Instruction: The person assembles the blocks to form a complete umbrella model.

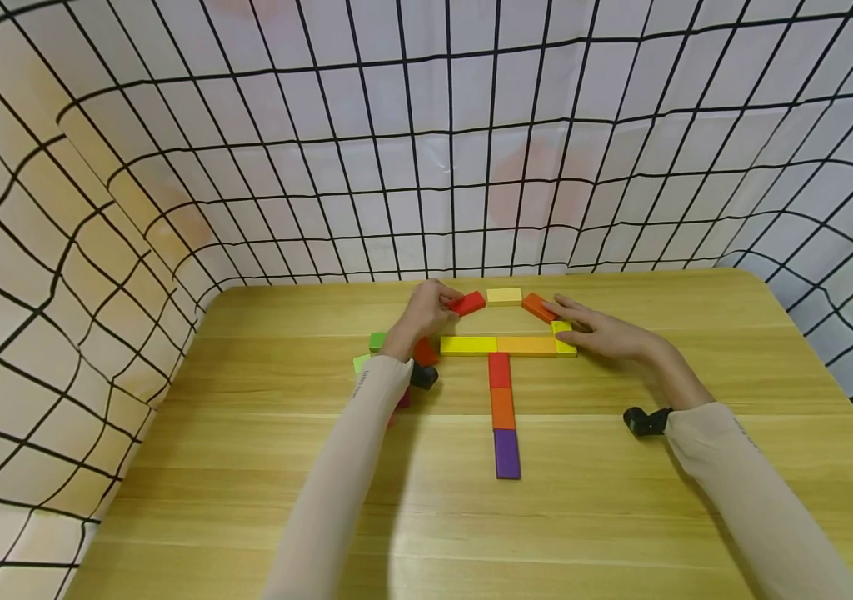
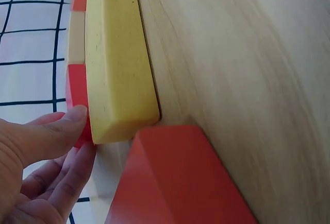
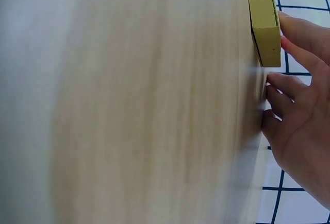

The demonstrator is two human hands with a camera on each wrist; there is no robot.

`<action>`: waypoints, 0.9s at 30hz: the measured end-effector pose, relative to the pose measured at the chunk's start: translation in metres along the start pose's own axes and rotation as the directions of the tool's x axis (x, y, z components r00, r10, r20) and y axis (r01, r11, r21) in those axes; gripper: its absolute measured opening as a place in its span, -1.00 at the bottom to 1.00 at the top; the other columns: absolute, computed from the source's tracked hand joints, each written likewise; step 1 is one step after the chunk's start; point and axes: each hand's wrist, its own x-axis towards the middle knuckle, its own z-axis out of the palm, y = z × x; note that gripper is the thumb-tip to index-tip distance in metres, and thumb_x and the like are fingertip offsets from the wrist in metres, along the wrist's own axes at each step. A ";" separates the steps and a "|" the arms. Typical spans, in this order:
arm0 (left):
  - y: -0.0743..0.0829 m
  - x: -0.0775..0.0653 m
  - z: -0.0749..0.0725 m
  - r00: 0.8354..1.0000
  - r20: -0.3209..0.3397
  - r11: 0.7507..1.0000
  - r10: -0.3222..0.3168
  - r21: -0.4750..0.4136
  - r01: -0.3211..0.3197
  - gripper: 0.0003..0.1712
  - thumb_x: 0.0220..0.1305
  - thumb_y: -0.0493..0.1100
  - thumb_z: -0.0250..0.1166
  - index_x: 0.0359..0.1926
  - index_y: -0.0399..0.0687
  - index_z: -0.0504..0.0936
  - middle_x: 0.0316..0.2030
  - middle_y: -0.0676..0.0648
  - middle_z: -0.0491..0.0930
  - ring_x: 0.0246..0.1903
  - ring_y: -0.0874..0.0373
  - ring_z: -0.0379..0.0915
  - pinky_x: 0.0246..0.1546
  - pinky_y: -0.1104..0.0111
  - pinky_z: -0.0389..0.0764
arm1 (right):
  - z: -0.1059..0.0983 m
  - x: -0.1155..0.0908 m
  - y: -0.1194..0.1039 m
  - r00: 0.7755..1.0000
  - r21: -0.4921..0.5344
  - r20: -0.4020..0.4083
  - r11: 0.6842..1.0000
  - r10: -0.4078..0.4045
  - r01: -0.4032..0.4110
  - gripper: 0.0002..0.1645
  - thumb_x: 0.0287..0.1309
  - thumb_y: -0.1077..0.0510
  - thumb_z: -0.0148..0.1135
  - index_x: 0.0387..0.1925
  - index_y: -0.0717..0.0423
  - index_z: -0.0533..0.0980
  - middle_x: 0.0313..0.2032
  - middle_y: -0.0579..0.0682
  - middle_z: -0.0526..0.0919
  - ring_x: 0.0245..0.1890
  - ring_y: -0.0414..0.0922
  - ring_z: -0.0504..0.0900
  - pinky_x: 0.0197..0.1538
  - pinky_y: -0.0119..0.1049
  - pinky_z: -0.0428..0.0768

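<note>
My left hand [image 1: 426,312] pinches a red block [image 1: 467,303] at its left end; in the left wrist view, thumb and fingers lie on either side of the red block [image 2: 78,87]. That block slants beside a pale yellow block [image 1: 504,297]. My right hand [image 1: 606,332] rests with fairly straight fingers over a small yellow block [image 1: 563,327] and the end of an orange-red block [image 1: 537,307]. In the right wrist view, the right hand [image 3: 304,105] is behind a yellow block [image 3: 265,26], which partly hides the thumb and finger contact.
Below the arch lies a row of a yellow block [image 1: 468,346] and a light orange block [image 1: 526,346]. A column of red [image 1: 499,370], orange [image 1: 502,408] and purple [image 1: 506,454] blocks runs downward. Green blocks [image 1: 377,341] lie by the left forearm. Black grid netting [image 1: 449,167] stands behind the table.
</note>
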 end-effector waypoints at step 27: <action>0.002 0.003 0.004 1.000 -0.002 1.000 -0.010 0.002 0.010 -0.59 0.28 -0.41 0.40 0.16 -0.26 0.71 0.07 -0.25 0.55 0.04 -0.09 0.57 0.11 0.23 0.67 | 0.001 0.002 0.005 1.000 -0.011 -0.003 1.000 0.017 -0.017 -0.21 0.61 -0.08 -0.02 0.67 -0.08 -0.04 0.67 0.17 -0.32 0.63 0.37 -0.31 0.52 0.50 -0.18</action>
